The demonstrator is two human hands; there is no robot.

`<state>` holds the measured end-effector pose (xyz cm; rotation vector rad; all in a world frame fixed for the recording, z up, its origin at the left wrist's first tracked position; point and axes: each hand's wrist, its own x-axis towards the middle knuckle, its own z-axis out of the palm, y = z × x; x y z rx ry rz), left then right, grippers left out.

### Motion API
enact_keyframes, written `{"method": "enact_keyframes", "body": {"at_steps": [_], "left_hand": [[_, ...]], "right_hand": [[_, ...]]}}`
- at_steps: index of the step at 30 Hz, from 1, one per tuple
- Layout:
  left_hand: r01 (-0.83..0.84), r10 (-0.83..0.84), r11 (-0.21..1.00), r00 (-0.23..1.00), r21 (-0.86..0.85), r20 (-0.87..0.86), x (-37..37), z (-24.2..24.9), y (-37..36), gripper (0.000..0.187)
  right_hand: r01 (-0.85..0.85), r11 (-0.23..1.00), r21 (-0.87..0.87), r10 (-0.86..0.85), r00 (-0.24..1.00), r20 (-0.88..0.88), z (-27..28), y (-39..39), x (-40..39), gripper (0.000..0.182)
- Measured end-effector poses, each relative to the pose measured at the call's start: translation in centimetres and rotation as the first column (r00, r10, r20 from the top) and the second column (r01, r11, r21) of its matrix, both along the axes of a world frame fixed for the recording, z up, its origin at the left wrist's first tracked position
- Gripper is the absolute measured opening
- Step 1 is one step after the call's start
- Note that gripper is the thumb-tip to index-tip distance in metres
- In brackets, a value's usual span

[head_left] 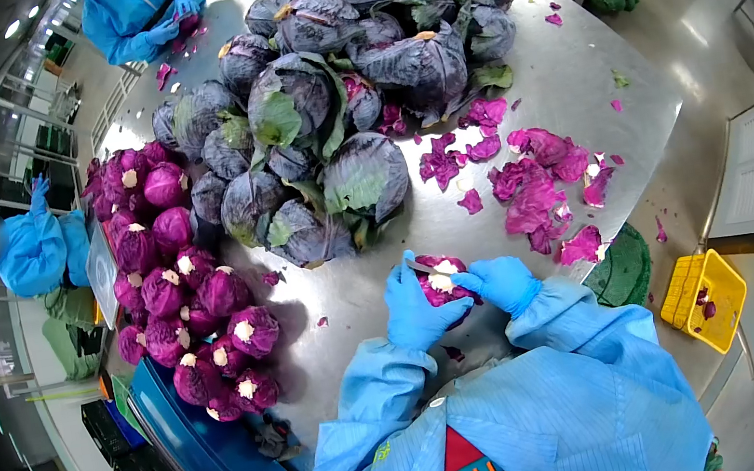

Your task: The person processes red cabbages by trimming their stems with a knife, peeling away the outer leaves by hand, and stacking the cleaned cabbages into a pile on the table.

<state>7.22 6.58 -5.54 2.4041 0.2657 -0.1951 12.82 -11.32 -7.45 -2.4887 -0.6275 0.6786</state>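
Observation:
Near the front edge of the metal table [311, 318], a trimmed purple cabbage [442, 292] rests between my blue-gloved hands, its pale cut stem facing up. My left hand [414, 308] is wrapped round its left side. On the right, my right hand [501, 285] has its fingers closed at the stem, by a thin knife [423, 269] whose blade lies across the cabbage's top; the handle cannot be made out. Trimmed cabbages [181, 294] are piled at the left, and untrimmed dark cabbages [294, 102] are heaped behind. Loose purple leaves [540, 187] lie to the right.
Across the table a person in blue [135, 18] handles leaves; another person [37, 242] is farther left. A blue bin [198, 442] stands at the lower left, a green basket [624, 267] by the right table edge, and a yellow crate [705, 301] on the floor.

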Motion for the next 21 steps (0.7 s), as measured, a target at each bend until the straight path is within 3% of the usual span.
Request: {"method": "enact_keyframes", "body": {"at_steps": [3,6,7,8,10,13,14,17,21], "left_hand": [[-0.038,0.038,0.999,0.999,-0.009,-0.014,0.0,-0.1,-0.3,0.122],[-0.036,0.036,0.999,0.999,0.0,-0.009,0.2,0.4,-0.7,0.12],[-0.03,0.03,1.0,1.0,0.008,0.0,0.6,1.0,-0.6,0.119],[0.023,-0.025,1.0,0.993,-0.014,-0.116,1.0,1.7,-0.5,0.117],[-0.024,0.025,1.0,0.999,0.013,-0.023,0.1,1.0,-0.4,0.116],[-0.044,0.042,0.997,0.998,0.059,0.037,-0.3,0.7,-0.8,0.113],[-0.039,0.035,0.996,0.998,0.077,0.046,-0.3,0.6,-1.0,0.113],[0.113,-0.109,0.978,0.993,0.175,-0.036,0.6,0.7,-1.1,0.112],[-0.041,0.04,0.996,0.999,0.084,0.024,-0.1,0.9,-1.6,0.113]], "right_hand": [[0.055,0.997,-0.052,-0.047,0.989,0.137,-0.2,0.3,-0.3,0.055],[0.107,0.992,0.072,-0.122,0.964,0.238,-1.7,0.0,-0.8,0.056],[0.107,0.989,0.099,-0.123,0.978,0.171,-1.5,-0.2,-0.6,0.055],[0.107,0.986,0.127,-0.119,0.988,0.096,-1.2,-0.4,-0.7,0.054],[0.173,0.963,0.209,-0.153,0.982,-0.107,0.3,-0.6,-1.1,0.049],[0.219,0.898,0.381,-0.261,0.963,0.063,2.6,0.4,-0.2,0.04],[0.177,0.915,0.363,-0.18,0.983,-0.024,2.5,0.5,0.4,0.047],[-0.027,0.996,0.081,0.022,0.998,0.065,4.2,1.8,2.1,0.041],[-0.011,0.998,0.066,0.012,1.0,-0.02,2.7,2.1,4.5,0.034]]}}
